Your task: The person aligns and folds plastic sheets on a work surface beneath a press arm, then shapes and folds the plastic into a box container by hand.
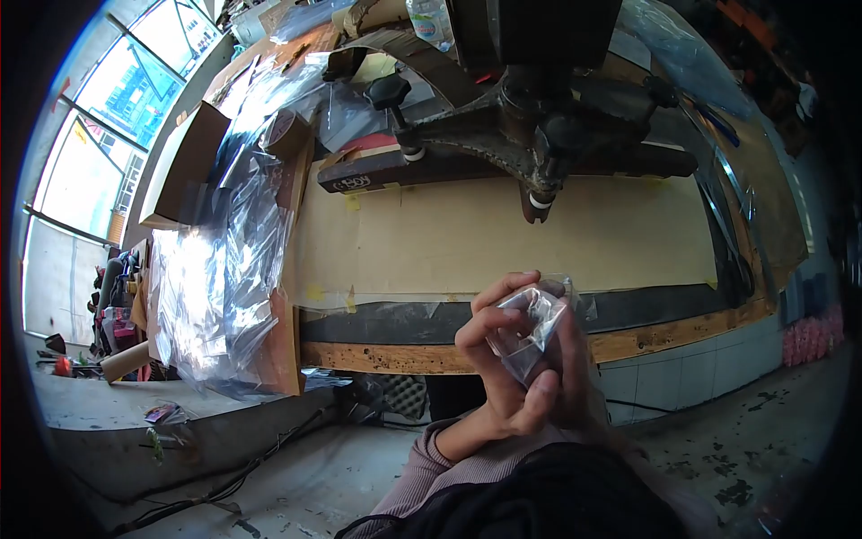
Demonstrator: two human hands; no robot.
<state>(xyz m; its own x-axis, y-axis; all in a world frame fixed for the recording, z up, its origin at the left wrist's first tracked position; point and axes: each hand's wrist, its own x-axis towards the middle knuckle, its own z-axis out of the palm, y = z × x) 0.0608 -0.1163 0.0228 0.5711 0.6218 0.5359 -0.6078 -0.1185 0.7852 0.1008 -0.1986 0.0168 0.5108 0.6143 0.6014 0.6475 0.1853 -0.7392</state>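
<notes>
A crumpled piece of clear plastic (537, 325), possibly a small bag or folded sheet, is pinched between both hands in front of my body. My left hand (503, 368) curls its fingers around the plastic's left side, thumb pressed in from below. Along its right side lies my right hand (577, 373), mostly in shadow, with some fingers hidden behind the plastic. Both hands are raised just over the front edge of the wooden workbench (386, 358). Whether anything is inside the plastic I cannot tell.
A black metal machine (530, 135) with knobs stands over a long dark bar (377, 172) and a tan board (467, 238). Shiny plastic sheets (224, 296) pile up at the left beside a cardboard box (187, 166). Cables (269, 458) run along the lower left.
</notes>
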